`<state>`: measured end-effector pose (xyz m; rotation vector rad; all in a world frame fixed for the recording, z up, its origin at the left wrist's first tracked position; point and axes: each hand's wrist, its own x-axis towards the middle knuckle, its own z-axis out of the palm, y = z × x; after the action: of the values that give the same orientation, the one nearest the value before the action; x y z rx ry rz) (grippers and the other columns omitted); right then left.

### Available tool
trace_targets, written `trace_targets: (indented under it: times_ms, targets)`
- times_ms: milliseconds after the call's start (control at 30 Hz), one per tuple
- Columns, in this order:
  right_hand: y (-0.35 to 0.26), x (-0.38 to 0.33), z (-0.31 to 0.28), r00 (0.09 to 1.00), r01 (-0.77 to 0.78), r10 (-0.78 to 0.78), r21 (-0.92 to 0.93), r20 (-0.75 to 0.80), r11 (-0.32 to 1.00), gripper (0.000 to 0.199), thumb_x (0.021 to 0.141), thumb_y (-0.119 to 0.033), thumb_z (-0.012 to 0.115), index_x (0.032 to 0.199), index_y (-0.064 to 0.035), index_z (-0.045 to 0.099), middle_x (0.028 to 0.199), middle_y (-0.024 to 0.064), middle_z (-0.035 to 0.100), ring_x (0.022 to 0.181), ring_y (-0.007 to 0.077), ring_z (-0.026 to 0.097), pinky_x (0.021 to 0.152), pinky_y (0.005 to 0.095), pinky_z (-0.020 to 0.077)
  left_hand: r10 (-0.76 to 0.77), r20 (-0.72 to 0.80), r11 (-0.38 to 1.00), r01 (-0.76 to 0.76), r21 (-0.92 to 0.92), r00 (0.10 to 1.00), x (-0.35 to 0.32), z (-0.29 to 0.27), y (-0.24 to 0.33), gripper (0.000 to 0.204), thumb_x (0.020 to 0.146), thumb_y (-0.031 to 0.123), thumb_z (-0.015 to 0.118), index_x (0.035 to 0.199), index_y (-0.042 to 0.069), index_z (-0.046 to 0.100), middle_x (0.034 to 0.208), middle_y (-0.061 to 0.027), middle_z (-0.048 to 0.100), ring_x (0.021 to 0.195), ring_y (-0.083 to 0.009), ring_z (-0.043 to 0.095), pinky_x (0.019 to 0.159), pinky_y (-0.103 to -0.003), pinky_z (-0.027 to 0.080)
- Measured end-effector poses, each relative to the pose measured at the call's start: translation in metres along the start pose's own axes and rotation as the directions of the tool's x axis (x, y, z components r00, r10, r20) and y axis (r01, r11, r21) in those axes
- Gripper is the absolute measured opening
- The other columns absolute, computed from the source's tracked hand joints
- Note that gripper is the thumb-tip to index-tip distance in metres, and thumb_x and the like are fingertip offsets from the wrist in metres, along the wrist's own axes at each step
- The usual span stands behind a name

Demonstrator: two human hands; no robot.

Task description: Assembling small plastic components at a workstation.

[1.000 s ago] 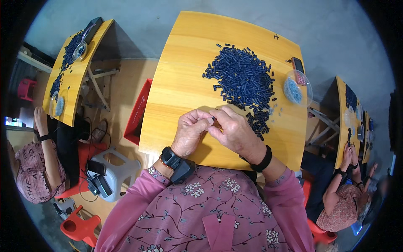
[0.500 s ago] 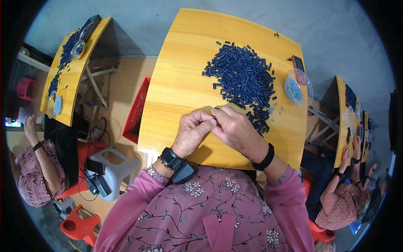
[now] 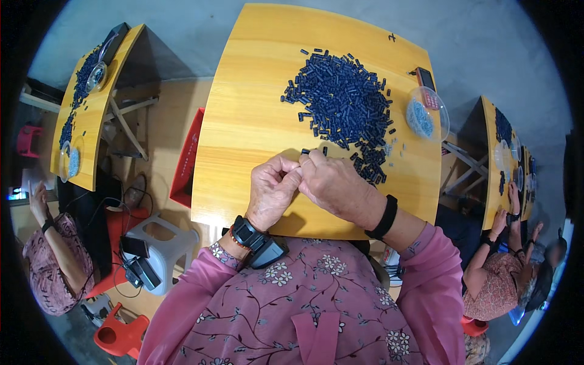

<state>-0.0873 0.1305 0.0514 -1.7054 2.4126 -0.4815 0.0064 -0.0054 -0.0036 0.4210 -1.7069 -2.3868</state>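
Note:
My left hand (image 3: 272, 187) and my right hand (image 3: 336, 184) meet fingertip to fingertip over the near part of the yellow wooden table (image 3: 243, 115). Both are closed in a pinch, and whatever sits between the fingertips is hidden. Just beyond my right knuckles are two small dark cylindrical pieces (image 3: 325, 150); I cannot tell whether the fingers touch them. A wide pile of the same dark blue-black pieces (image 3: 340, 97) spreads past my hands, its tail reaching toward my right wrist. Small pale bits (image 3: 389, 148) lie scattered by the pile's right edge.
A clear plastic bowl of light blue bits (image 3: 420, 118) stands at the table's right edge, beside a dark device with red buttons (image 3: 426, 80). On the left are a red crate (image 3: 190, 161) and a grey stool (image 3: 161, 243) with cables. Other people sit at tables on both sides.
The view has shifted a little, so the table sits higher and further left. A dark piece seen earlier between my fingertips is no longer visible. My hands remain pinched together.

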Motion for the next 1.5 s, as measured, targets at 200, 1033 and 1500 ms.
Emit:
trace_targets:
  times_ms: [200,1033,1500]
  targets:
    - [-0.004,0.002,0.003,0.998,0.006,-0.008,-0.026,-0.059,1.0,0.017,0.083,-0.011,0.063,0.091,0.0014,0.054,0.081,0.0126,0.054,0.068,0.0267,0.063,0.057,0.0354,0.0527,0.0,0.016,1.0,0.0,-0.015,1.0,0.001,-0.001,0.003,0.005,0.093,-0.002,0.058,0.09,-0.001,0.063,0.08,-0.0015,0.064,0.071,-0.0055,0.057,0.064,-0.021,0.047]
    - [0.116,-0.149,-0.037,0.649,-0.448,0.587,0.38,-0.483,0.809,0.012,0.083,0.004,0.061,0.094,0.0016,0.062,0.085,0.0168,0.064,0.078,0.0337,0.064,0.069,0.035,0.0509,0.307,-0.741,0.937,-0.327,0.125,0.597,-0.034,-0.222,0.021,0.008,0.095,0.013,0.062,0.101,0.008,0.06,0.084,-0.004,0.062,0.069,-0.014,0.059,0.074,-0.037,0.057]
    - [0.111,-0.141,-0.018,0.828,-0.311,0.413,0.301,-0.379,0.901,0.009,0.082,0.0,0.065,0.089,-0.0019,0.06,0.082,0.0147,0.056,0.075,0.0337,0.058,0.067,0.0377,0.047,-0.149,-0.895,0.988,0.096,-0.12,0.421,-0.046,-0.264,-0.021,0.016,0.092,0.013,0.063,0.106,0.009,0.057,0.084,-0.0033,0.061,0.06,-0.0137,0.054,0.055,-0.028,0.049]
